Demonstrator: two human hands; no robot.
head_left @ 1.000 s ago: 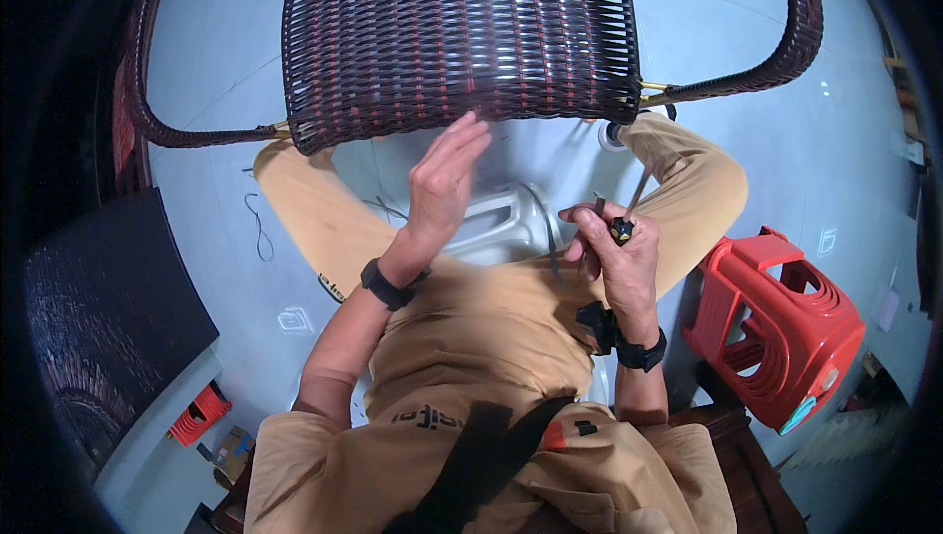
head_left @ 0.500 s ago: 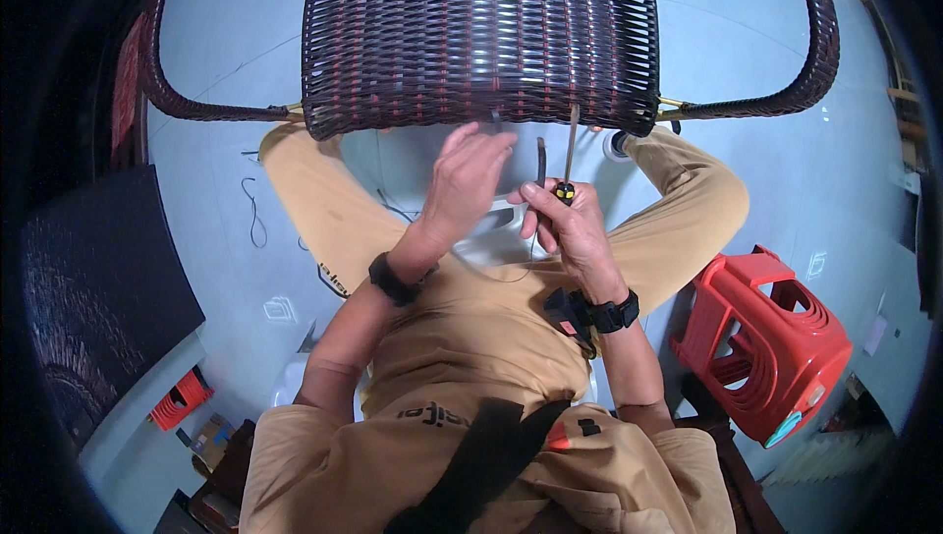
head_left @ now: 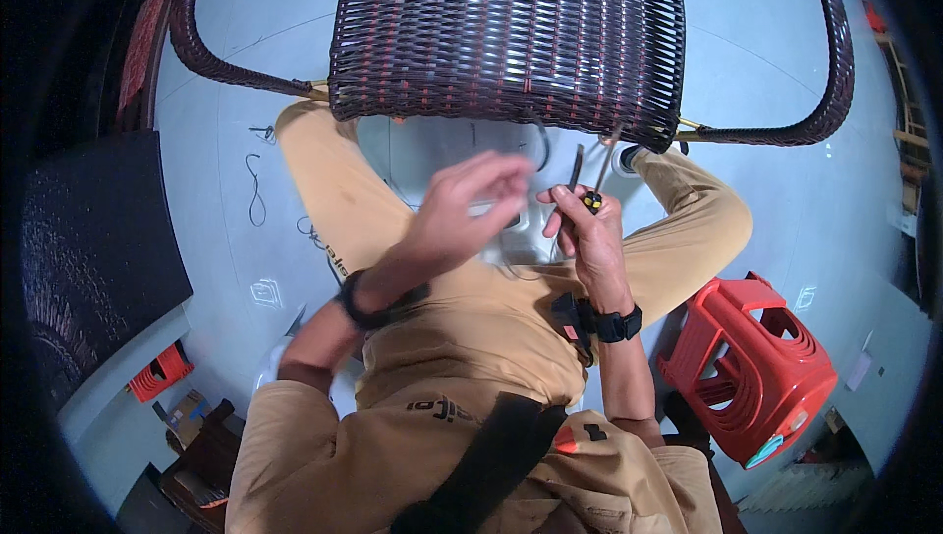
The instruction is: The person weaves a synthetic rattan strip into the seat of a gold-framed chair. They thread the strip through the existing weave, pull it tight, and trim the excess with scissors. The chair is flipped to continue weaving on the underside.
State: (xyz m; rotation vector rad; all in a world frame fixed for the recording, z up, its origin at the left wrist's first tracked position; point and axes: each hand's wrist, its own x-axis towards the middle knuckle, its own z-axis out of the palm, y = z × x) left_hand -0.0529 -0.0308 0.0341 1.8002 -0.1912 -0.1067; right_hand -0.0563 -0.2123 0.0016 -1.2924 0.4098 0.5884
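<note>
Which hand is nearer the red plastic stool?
The right. The right hand, gripping a thin tool, is up-left of the red plastic stool, on its side of the lap. The left hand hovers farther left, open and blurred.

Pale floor [head_left: 786,72] bears a wicker chair [head_left: 511,33], red stool [head_left: 756,367], and perhaps loose wire [head_left: 253,180].

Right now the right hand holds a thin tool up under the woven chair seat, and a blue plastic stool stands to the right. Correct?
Not quite: the plastic stool is red, not blue, as the head view shows. The right hand does hold a thin tool up under the woven chair seat.
</note>
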